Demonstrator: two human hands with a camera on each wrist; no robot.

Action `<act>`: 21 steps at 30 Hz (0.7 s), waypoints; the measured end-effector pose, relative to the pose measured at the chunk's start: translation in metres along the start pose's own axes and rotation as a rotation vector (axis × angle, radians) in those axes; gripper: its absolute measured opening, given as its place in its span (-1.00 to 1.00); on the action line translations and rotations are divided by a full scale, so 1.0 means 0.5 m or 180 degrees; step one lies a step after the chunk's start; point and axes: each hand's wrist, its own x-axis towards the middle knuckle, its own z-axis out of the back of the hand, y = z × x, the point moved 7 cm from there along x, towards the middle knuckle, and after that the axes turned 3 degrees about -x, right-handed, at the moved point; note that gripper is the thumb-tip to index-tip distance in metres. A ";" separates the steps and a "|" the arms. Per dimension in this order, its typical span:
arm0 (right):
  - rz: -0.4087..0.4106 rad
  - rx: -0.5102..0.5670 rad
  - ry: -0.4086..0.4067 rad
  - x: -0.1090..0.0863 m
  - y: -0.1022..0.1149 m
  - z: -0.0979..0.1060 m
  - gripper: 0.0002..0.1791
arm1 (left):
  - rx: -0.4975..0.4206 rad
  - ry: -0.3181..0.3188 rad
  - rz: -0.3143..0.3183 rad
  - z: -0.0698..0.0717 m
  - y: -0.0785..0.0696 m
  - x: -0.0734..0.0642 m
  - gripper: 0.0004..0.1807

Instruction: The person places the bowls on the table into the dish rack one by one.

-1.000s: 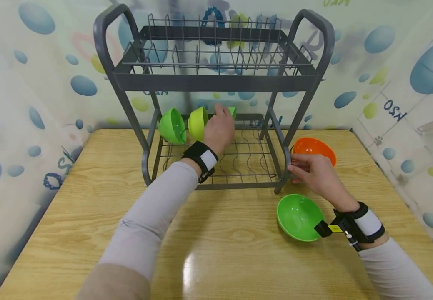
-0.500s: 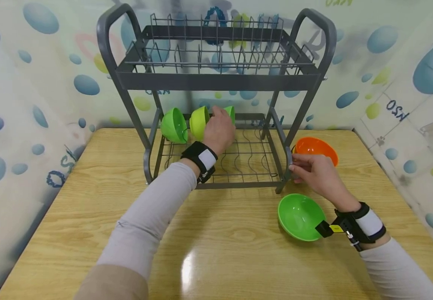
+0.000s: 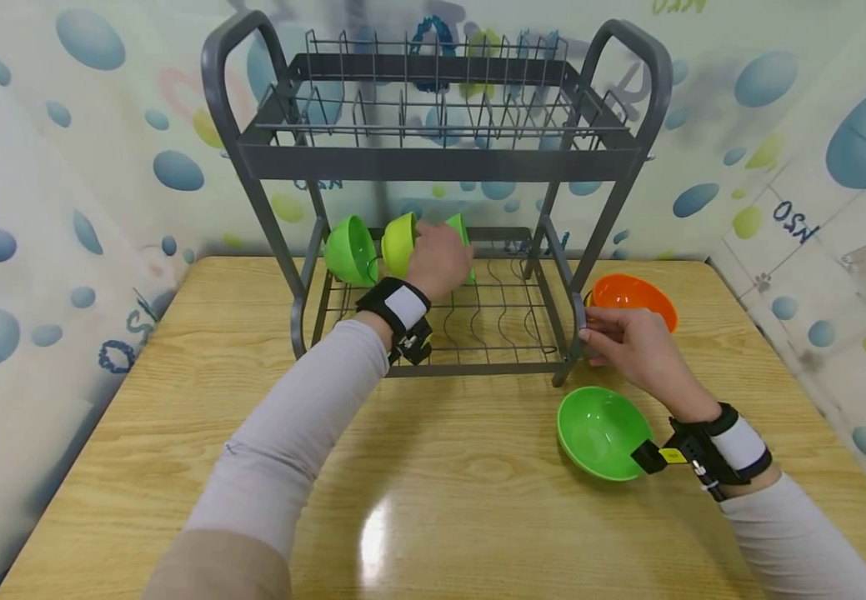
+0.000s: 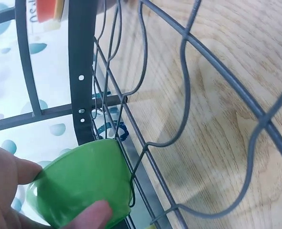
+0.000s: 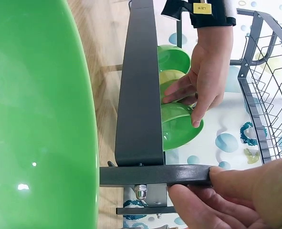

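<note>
On the lower tier of a dark grey two-tier dish rack [image 3: 433,164], my left hand [image 3: 442,260] grips a green bowl [image 4: 83,181] standing on its side among the wavy wires. Thumb and fingers lie on opposite sides of its wall. To its left, a yellow-green bowl [image 3: 398,244] and another green bowl [image 3: 348,252] stand in the same row, tilted the same way. My right hand [image 3: 631,346] pinches the curved side bar [image 5: 188,175] of the rack between thumb and fingers. In the head view the left hand hides part of the held bowl.
A larger green bowl [image 3: 602,433] sits upright on the wooden table [image 3: 463,508], below my right wrist. Behind the right hand, an orange bowl [image 3: 631,298] stands beside the rack. The patterned wall [image 3: 102,167] lies close behind the rack.
My left hand has lowered slightly at the rack, and more of the held bowl's edge shows beside it. The right hand keeps its hold on the side bar.
</note>
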 end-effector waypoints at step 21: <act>-0.0029 -0.0043 0.0003 0.005 -0.008 0.001 -0.53 | -0.0443 0.0405 -0.0430 0.049 -0.006 -0.025 -0.45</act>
